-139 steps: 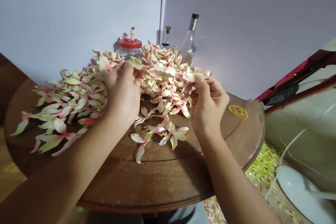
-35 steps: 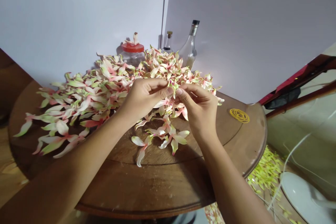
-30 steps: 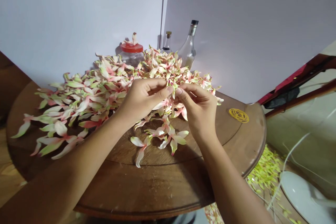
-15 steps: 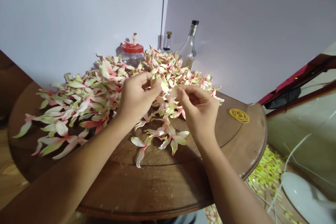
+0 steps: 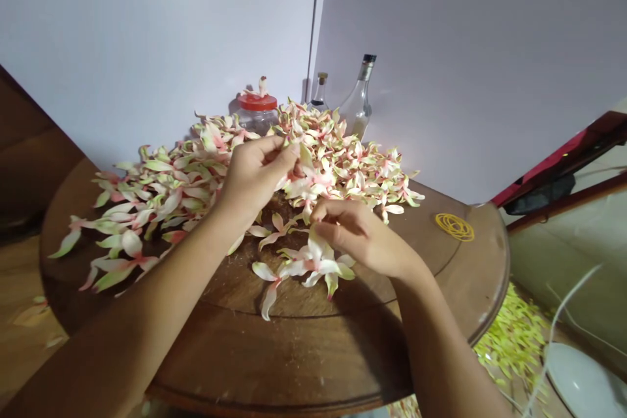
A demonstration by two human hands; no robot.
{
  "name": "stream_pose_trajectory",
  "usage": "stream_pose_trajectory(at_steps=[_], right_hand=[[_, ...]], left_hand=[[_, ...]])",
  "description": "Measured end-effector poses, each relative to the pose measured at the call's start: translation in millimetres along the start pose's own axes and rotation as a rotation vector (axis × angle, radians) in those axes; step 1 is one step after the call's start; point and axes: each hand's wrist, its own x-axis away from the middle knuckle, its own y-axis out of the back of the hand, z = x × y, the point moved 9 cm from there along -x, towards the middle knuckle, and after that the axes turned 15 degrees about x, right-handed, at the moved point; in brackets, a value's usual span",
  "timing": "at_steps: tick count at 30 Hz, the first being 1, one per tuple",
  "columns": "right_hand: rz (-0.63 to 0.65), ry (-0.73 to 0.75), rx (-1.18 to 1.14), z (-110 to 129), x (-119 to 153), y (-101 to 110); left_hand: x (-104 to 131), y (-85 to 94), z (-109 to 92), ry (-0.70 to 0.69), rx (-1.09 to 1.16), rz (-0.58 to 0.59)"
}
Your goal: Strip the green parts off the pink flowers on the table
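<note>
My left hand (image 5: 257,173) is raised over the pile, its thumb and forefinger pinching a white, pink and green flower (image 5: 304,158) whose petals show beyond the fingertips. Lower and to the right, my right hand (image 5: 357,232) has thumb and fingers closed on a pale flower (image 5: 317,247) just above a few loose ones near the table's front. A big heap of similar flowers (image 5: 343,150) spreads behind both hands. One loose flower (image 5: 270,284) lies by itself nearest me.
The round wooden table (image 5: 294,359) stands in a wall corner. A red-lidded jar (image 5: 257,102) and two glass bottles (image 5: 360,101) rise at the back. Yellow rubber bands (image 5: 454,227) lie at right. On the floor are yellow-green pieces (image 5: 514,333) and a white round lid-like object (image 5: 582,379).
My right hand has moved down and toward me, away from my left hand, to the loose flowers in front. My left hand keeps its pinch. The view has shifted slightly.
</note>
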Motion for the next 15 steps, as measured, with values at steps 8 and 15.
stream_pose_trajectory(at_steps=[8,15], right_hand=[[-0.445,-0.11,0.131,-13.8,5.3,35.8],[-0.507,-0.069,0.195,-12.0,3.8,38.0]], left_hand=[[9.9,-25.9,-1.8,0.009,-0.232,0.216],[14.8,-34.5,-1.5,0.026,-0.248,0.251]])
